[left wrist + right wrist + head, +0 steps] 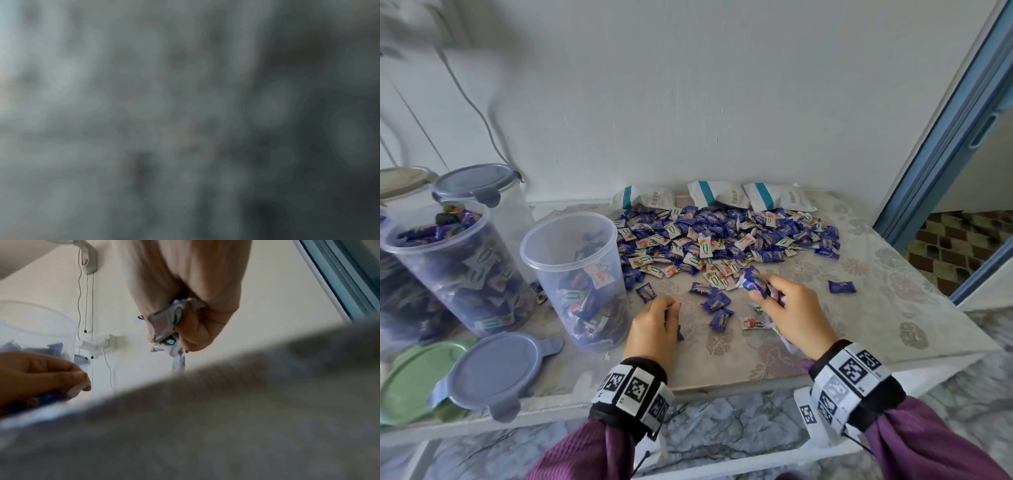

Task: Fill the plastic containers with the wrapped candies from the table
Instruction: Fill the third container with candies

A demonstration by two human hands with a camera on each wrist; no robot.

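Full container: the left-hand open container is heaped to its rim with wrapped candies; any more dropped there would likely slide off onto the table.
Loose lids: a green lid and a blue lid lie at the near left edge of the table; a sweeping forearm could knock them to the floor.
Open container: the half-filled container stands just left of the hands with its mouth free. It looks light and tall, so a knuckle catching the rim during a drop could tip it and spill what is inside.
Left hand: the left hand rests low on the table with fingers curled; the right wrist view shows wrappers pinched at its fingertips. Its own wrist view is only dark blur. A loose pinch could shed pieces on the way over.
Scattered candies: a few blue and white pieces lie between the two hands, near the table's front, where a dragged wrist could push them off.
Right hand: the right hand is closed round a bunch of candies, with wrapper tails hanging below the fist. The overfull fist may drop some before reaching the mouth.
Main pile: the main pile lies at the back, by three white bags, well apart from the edge; little risk there.
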